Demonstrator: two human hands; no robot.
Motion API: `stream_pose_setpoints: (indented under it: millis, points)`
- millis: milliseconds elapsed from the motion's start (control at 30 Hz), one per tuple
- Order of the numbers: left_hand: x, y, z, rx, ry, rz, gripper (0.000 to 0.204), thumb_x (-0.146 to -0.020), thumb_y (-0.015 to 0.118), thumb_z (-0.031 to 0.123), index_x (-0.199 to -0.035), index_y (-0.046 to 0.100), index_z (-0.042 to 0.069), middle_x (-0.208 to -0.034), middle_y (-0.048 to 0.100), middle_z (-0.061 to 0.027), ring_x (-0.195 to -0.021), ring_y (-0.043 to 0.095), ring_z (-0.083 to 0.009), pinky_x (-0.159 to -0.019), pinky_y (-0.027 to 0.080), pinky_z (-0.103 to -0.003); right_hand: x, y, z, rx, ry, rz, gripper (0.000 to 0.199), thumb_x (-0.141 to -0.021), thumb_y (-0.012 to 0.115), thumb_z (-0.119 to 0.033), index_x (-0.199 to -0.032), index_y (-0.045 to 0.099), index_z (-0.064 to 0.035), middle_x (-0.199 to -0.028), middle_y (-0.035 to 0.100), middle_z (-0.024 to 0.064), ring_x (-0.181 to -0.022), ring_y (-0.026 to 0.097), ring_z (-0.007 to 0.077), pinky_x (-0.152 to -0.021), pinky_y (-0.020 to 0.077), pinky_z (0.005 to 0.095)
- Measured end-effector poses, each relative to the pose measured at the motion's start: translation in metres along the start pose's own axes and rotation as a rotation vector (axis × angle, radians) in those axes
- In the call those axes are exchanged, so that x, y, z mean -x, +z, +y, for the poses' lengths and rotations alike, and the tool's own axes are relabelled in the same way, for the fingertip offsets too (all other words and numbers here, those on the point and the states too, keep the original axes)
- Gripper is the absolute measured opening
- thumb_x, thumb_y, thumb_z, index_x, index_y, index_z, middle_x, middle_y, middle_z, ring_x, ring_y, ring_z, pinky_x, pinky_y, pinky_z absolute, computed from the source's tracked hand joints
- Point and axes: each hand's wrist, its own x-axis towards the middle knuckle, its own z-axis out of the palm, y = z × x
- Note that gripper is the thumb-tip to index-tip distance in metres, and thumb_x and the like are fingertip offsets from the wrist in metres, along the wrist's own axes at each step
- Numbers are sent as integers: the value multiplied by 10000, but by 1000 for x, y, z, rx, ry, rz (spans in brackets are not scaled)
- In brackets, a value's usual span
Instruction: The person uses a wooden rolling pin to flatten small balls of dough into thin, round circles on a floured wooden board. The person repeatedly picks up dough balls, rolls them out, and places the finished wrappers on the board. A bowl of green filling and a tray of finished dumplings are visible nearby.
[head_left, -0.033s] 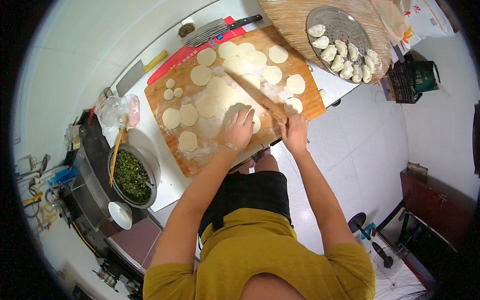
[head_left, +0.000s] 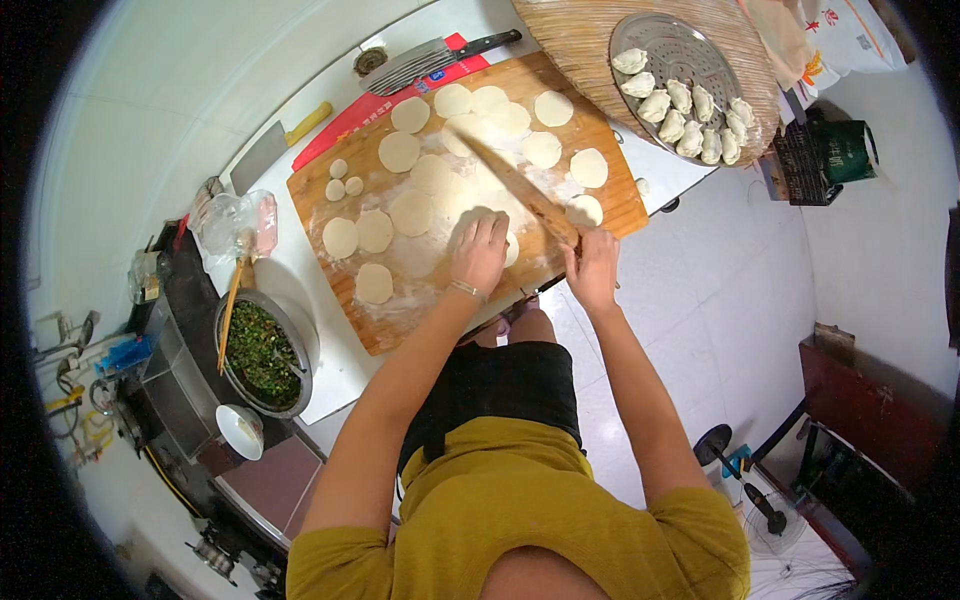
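Clasping the near end of the rolling pin (head_left: pixel 528 200), the right hand (head_left: pixel 594 264) has a closed grip on it, while the left hand (head_left: pixel 482 256) lies with fingers lowered toward a dough round (head_left: pixel 511 250); whether that grip pinches the edge cannot be told. The pin slants across the wooden board (head_left: pixel 622 190), its far end over the overlapping wrappers (head_left: pixel 435 175). That end could dent or drag them if pressed down, since they lie so close. Where rounds overlap, moist dough might well stick together, especially if the flour between them is thin. Left fingertips so near the pin risk a knock should it swing, and the dough near the board's front edge could slip over.

Some writing shows: pale characters on the red packaging (head_left: pixel 340 138) beneath the striped knife (head_left: pixel 425 65), red characters and a square code on the white bag (head_left: pixel 845 45), and pale marks on the dark green bag (head_left: pixel 848 155), too small to make out. The perforated steamer tray (head_left: pixel 690 52) shows no lettering.
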Motion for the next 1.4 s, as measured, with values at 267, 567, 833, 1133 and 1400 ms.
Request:
stream_pose_setpoints:
  millis: [267, 567, 833, 1133, 1400]
  points:
    - [-16, 2, -18, 126, -49, -108, 138, -800, 690, 108, -905, 618, 53, -911, 634, -133, -881, 605, -337, -801, 492, -421, 39, -10, 6, -140, 214, 100, 288, -859, 671, -163, -1080, 579, -2, -890, 565, 153, -847, 512, 332, -787, 384, 435]
    - [35, -19, 2, 736, -512, -21, 200, -846, 686, 101, -1028, 638, 35, -912, 674, -120, -802, 658, -204, -702, 518, -321, 49, -13, 11, -112, 58, 42, 276, -834, 694, -152, -1051, 591, -16, -892, 575, 138, -854, 525, 325, -783, 395, 422]
    - [94, -29, -20, 8, -321, 133, 636, -853, 616, 175, -1422, 367, 36, -1494, 304, -248, -1371, 307, -412, -1115, 266, -523, 25, -12, 10, 20, -314, -286, 364, -793, 723, -231, -1107, 610, -87, -969, 606, 79, -926, 562, 298, -859, 412, 431]
    - [34, -22, -50, -57, -264, -38, 777, -873, 586, 331, -1515, 228, 79, -1578, 183, -188, -1440, 186, -404, -1163, 169, -539, -42, 29, -8, 294, -202, -208, 730, -895, 531, -497, -1507, 285, -183, -1567, 227, 162, -1428, 236, 380, -1146, 202, 547]
    - [40, -31, -53, -108, -281, -26, 747, -892, 568, 339, -1504, 247, 53, -1558, 231, -193, -1424, 232, -389, -1152, 206, -523, -40, 35, -18, 351, -242, -231, 751, -893, 522, -505, -1522, 262, -188, -1588, 185, 153, -1445, 205, 378, -1143, 145, 609]
